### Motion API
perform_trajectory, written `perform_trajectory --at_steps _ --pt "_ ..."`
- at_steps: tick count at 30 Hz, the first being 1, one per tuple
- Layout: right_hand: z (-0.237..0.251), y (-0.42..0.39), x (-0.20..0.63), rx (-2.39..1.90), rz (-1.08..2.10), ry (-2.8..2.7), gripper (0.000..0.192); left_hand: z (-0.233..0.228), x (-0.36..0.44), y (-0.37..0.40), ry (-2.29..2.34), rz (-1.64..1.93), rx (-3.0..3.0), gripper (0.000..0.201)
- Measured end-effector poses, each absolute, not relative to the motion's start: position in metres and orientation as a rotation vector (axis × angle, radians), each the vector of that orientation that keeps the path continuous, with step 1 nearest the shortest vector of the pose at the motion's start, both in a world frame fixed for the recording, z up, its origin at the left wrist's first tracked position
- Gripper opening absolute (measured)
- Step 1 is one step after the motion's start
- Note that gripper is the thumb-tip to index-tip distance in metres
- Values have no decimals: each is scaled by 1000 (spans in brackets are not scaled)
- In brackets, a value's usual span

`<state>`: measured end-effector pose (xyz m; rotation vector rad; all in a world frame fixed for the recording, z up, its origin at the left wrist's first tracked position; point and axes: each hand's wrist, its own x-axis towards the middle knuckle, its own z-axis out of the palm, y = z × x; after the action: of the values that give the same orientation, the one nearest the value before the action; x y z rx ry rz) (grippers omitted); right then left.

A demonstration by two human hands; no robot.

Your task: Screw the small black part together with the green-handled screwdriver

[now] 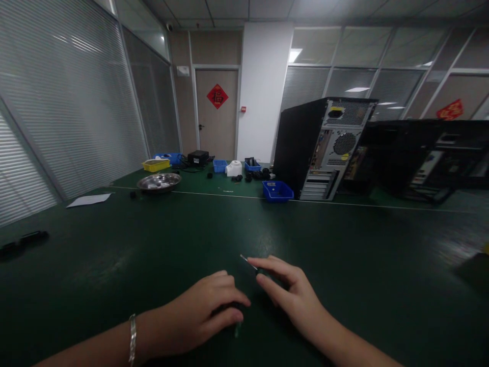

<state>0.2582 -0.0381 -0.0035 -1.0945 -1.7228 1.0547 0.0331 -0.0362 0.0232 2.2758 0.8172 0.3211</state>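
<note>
Two bare hands rest low on a dark green table [160, 244], close together near its front edge. The left hand [202, 311], a silver bracelet [132, 339] on its wrist, lies palm down with fingers curled over a small dark object [229, 307] that is mostly hidden beneath them; whether it is gripped cannot be told. The right hand [294, 295] sits just beside it, fingers bent and loosely together, its fingertips touching a thin tool [248, 263] whose metal tip pokes out toward the far side of the table. Well beyond the hands, a black computer tower [321, 148] stands upright with its back panel facing the camera, a blue bin [277, 191] just beside its base. Further left lie a round metal dish [159, 181], a yellow tray [156, 164] and a sheet of paper [88, 200]
</note>
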Motion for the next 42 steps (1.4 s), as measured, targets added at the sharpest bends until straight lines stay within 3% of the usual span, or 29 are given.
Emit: perform_trajectory --at_steps 10,15,21,28,42 --pt "8 -47 257 -1064 977 -1844 33 18 27 -29 831 417 2155 32" --pt "11 -58 251 -970 882 -2260 24 21 18 -18 703 311 2123 61" --pt "12 -55 248 -842 770 -2582 23 24 18 -18 805 334 2106 42" --pt "12 -59 249 -935 704 -2585 26 12 18 -15 834 501 1737 45" --pt "9 -59 246 -1024 821 -2458 32 7 25 -18 884 595 1689 46"
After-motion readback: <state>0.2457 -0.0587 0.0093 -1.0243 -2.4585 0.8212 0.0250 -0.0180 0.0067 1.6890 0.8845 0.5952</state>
